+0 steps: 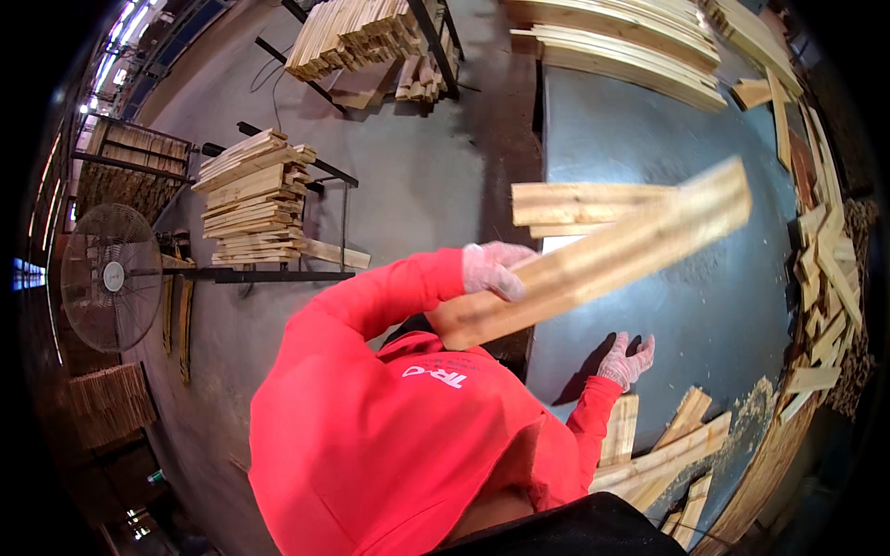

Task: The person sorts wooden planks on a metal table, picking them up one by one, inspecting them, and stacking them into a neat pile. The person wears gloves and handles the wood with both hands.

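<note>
My left hand (496, 269), in a thin whitish glove, grips a long wooden board (593, 264) near its lower left end. The board slants up to the right over the metal table (667, 315), and its far end is blurred. Behind it, two more boards (584, 202) lie on the table, partly covered by the held one. Nearer the front, my right hand (628, 361), gloved the same way, is open with its fingers apart and nothing in it. Short boards (667, 454) lie just below that hand.
Stacked boards (621, 46) lie at the table's far end. Scrap pieces (828, 278) are heaped along the right edge. To the left stand a rack with a stack of boards (255, 199), another loaded rack (357, 37) farther back, and a large fan (111, 278).
</note>
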Available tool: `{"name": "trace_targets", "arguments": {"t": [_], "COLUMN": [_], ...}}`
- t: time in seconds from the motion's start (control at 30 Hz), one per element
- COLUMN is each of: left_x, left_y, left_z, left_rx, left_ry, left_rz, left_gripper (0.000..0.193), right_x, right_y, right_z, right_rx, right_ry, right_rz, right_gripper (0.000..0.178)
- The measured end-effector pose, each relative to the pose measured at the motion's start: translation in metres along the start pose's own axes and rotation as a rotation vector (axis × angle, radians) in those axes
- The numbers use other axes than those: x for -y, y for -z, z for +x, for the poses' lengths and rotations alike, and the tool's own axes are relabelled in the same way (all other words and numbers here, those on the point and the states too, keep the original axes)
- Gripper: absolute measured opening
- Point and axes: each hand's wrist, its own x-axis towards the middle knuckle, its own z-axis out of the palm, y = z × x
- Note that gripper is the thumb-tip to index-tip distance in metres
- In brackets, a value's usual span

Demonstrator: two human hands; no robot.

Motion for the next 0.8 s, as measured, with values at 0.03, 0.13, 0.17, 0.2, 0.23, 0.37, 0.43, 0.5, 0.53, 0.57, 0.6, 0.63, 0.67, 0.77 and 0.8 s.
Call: {"name": "trace_targets", "arguments": {"t": [0.03, 0.13, 0.17, 0.2, 0.23, 0.37, 0.43, 0.5, 0.53, 0.57, 0.6, 0.63, 0.67, 0.77, 0.8], "left_x": [-0.019, -0.089, -0.116, -0.132, -0.151, -0.241, -0.278, -0.300, -0.301, -0.300, -0.311, -0.312, -0.315, -0.267, -0.248], "left_y": [0.024, 0.123, 0.169, 0.228, 0.278, 0.532, 0.625, 0.730, 0.782, 0.819, 0.866, 0.893, 0.916, 1.023, 1.056], "left_z": [-0.010, -0.047, -0.059, -0.072, -0.078, -0.117, -0.122, -0.121, -0.123, -0.118, -0.107, -0.090, -0.077, -0.059, -0.046], "left_rx": [-0.056, -0.322, -0.445, -0.589, -0.713, -1.349, -1.652, -1.743, -1.771, -1.792, -1.738, -1.671, -1.606, -1.502, -1.501], "left_ry": [-0.070, -0.254, -0.324, -0.305, -0.509, -0.289, 0.163, 0.290, 0.342, 0.397, 0.446, 0.497, 0.542, 0.319, 0.182], "left_rz": [-0.049, 0.088, 0.209, 0.123, 0.246, 0.666, 0.798, 0.821, 0.828, 0.837, 0.831, 0.818, 0.814, 0.905, 0.846], "left_gripper": [0.067, 0.059, 0.057, 0.055, 0.054, 0.058, 0.057, 0.055, 0.055, 0.055, 0.058, 0.061, 0.065, 0.075, 0.073], "right_x": [0.011, 0.049, 0.064, 0.100, 0.113, 0.176, 0.222, 0.221, 0.228, 0.233, 0.244, 0.235, 0.219, 0.275, 0.276], "right_y": [-0.015, -0.062, -0.081, -0.093, -0.107, -0.170, -0.179, -0.206, -0.214, -0.217, -0.242, -0.242, -0.238, -0.268, -0.273], "right_z": [-0.003, 0.001, 0.001, -0.003, -0.001, -0.002, -0.013, 0.007, 0.010, 0.013, 0.017, 0.024, 0.027, 0.034, 0.033], "right_rx": [-0.019, -0.045, -0.065, -0.040, -0.056, -0.173, -0.130, -0.118, -0.112, -0.109, -0.137, -0.174, -0.208, -0.181, -0.222], "right_ry": [-0.018, 0.040, 0.058, -0.068, -0.070, -0.347, -0.507, -0.606, -0.659, -0.714, -0.741, -0.781, -0.823, -0.891, -0.886], "right_rz": [0.021, 0.013, -0.003, 0.030, -0.146, -0.170, -0.234, -0.445, -0.431, -0.419, -0.465, -0.363, -0.252, -0.220, -0.206], "right_gripper": [0.061, 0.061, 0.062, 0.069, 0.075, 0.100, 0.110, 0.116, 0.117, 0.119, 0.117, 0.114, 0.111, 0.106, 0.105]}}
